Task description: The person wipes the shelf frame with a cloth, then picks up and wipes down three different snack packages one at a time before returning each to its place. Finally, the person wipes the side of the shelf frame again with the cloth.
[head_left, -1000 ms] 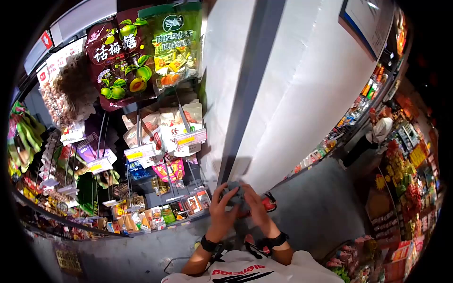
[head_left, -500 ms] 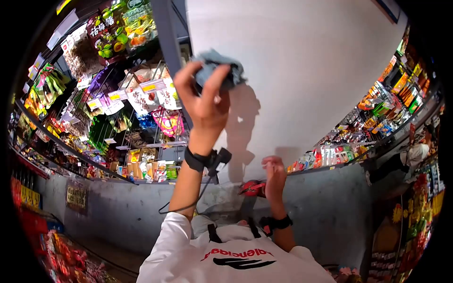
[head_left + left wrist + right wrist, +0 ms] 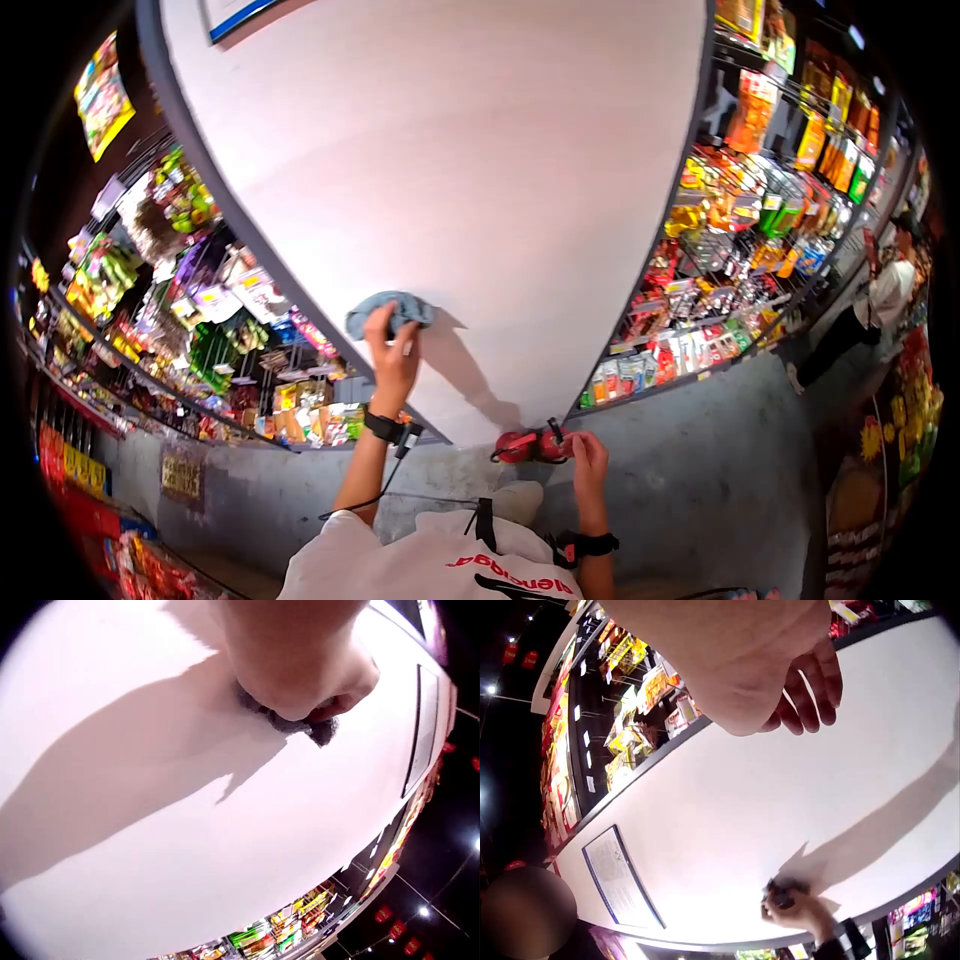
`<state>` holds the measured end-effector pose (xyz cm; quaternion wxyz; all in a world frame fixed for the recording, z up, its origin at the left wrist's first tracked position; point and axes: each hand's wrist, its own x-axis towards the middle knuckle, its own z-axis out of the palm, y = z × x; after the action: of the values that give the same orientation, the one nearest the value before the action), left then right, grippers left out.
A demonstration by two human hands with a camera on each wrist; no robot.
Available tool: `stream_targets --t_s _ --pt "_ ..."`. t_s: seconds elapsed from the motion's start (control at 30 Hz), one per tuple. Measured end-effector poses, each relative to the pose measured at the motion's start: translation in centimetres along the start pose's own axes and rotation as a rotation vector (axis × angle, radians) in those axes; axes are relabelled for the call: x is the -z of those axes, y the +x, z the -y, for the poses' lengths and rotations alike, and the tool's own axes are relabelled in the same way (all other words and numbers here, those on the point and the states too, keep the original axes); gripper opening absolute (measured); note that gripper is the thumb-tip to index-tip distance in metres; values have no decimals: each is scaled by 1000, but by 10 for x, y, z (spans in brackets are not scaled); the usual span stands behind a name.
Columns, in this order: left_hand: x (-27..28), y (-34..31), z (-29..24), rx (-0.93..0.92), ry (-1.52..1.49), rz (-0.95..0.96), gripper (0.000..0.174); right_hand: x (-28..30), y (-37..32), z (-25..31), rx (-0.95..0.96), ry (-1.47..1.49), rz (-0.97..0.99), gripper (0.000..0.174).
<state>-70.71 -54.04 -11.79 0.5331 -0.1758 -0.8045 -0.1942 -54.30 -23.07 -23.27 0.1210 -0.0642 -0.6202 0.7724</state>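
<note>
In the head view a grey-blue cloth point(image 3: 385, 312) lies against the white panel point(image 3: 440, 170), near its left edge. My left hand point(image 3: 393, 362) grips the cloth with bent fingers and holds it on the panel. The left wrist view shows the cloth point(image 3: 300, 729) bunched under the hand point(image 3: 300, 667), partly hidden by it. My right hand point(image 3: 590, 462) is held low at the right, away from the cloth, its fingers loosely bent and holding nothing. From the right wrist, that hand point(image 3: 757, 675) hangs in front of the panel.
Snack racks stand left point(image 3: 210, 300) and right point(image 3: 740, 220) of the panel. A framed sheet point(image 3: 622, 877) is mounted on it. A red object point(image 3: 520, 446) is at the panel's foot on the grey floor point(image 3: 700, 470). A person point(image 3: 880, 300) stands far right.
The view has turned to the panel's broad face. My left hand has carried the cloth from beside my right hand up, then lower along the panel's left side. The hands are now apart.
</note>
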Motion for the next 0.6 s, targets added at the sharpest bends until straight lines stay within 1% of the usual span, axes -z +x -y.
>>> stream_targets --t_s 0.03,0.07,0.1,0.17,0.23,0.3,0.37,0.43,0.47,0.5,0.57,0.6 --pt "-3 4 1 1 9 -26 28 15 2 1 -43 21 -21 16" --pt "-9 9 4 -35 15 -63 28 28 6 0 -9 -16 -41 17" --pt "-14 30 1 -70 25 -106 30 39 12 1 -12 -30 -57 17" --pt "-24 60 -1 -163 53 -174 30 62 27 4 10 6 -74 22" --pt "-40 94 -2 -262 97 -334 29 86 41 10 -15 -17 -93 22" --pt "-45 132 -21 -277 102 -455 30 112 62 17 -34 -47 -96 22" --pt "-45 167 -47 -220 127 -537 33 134 86 19 -43 -84 -52 21" --pt "-46 190 -75 -133 226 -545 35 152 111 14 -90 -110 -22 22" --pt "-52 196 -91 -105 207 -552 34 162 128 13 -109 -123 -6 23" --pt "-55 193 -95 -54 284 -487 34 167 145 10 -120 -132 -1 23" --pt "-70 173 -115 64 202 -458 37 176 163 6 -171 -59 45 25" --pt "-78 157 -121 119 171 -396 45 177 173 5 -177 -61 46 25"
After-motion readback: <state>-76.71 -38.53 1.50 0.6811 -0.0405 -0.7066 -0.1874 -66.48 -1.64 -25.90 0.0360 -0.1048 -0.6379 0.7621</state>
